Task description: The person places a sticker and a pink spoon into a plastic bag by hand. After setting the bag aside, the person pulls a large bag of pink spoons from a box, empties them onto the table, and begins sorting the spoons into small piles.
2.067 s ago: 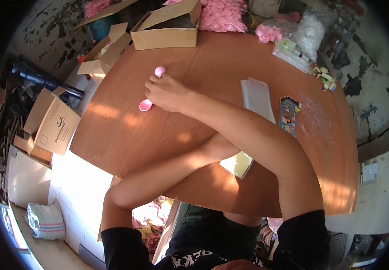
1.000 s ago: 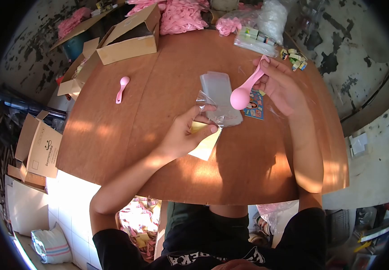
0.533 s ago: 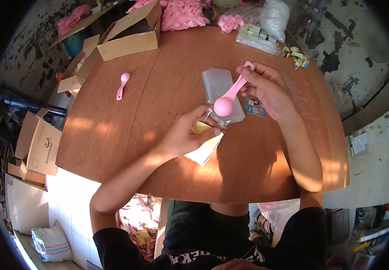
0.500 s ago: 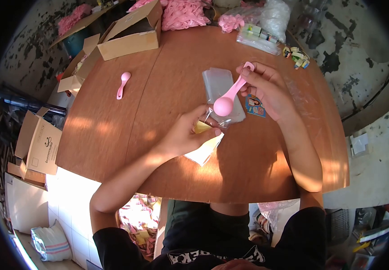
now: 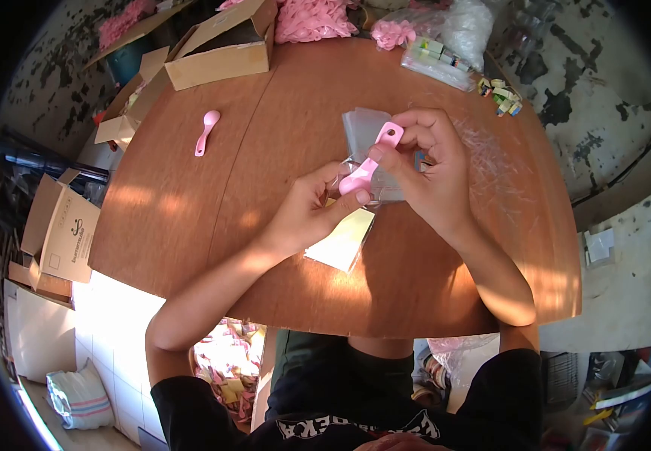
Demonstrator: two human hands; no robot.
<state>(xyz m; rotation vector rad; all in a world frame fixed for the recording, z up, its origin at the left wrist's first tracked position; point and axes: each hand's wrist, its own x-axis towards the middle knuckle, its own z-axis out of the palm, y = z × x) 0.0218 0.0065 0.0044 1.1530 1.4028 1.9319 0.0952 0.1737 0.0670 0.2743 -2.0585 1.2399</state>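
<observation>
My right hand (image 5: 429,170) pinches the handle of a pink plastic spoon (image 5: 370,161), whose bowl end points down into a small clear plastic bag (image 5: 349,177). My left hand (image 5: 310,211) holds that bag at its mouth, above a yellow card in a sleeve (image 5: 342,240) lying on the round wooden table (image 5: 212,218). A stack of clear bags (image 5: 361,125) lies just behind my hands. A second pink spoon (image 5: 206,132) lies on the table to the far left.
An open cardboard box (image 5: 220,45) and a smaller one (image 5: 131,101) stand at the table's back left. Heaps of pink spoons (image 5: 310,19), clear packets (image 5: 442,64) and small colourful pieces (image 5: 500,94) line the back edge. More boxes (image 5: 58,225) sit on the floor at left.
My right hand left one spoon at the far left, brought another over from the right and lowered its bowl into the bag that my left hand picked up and holds.
</observation>
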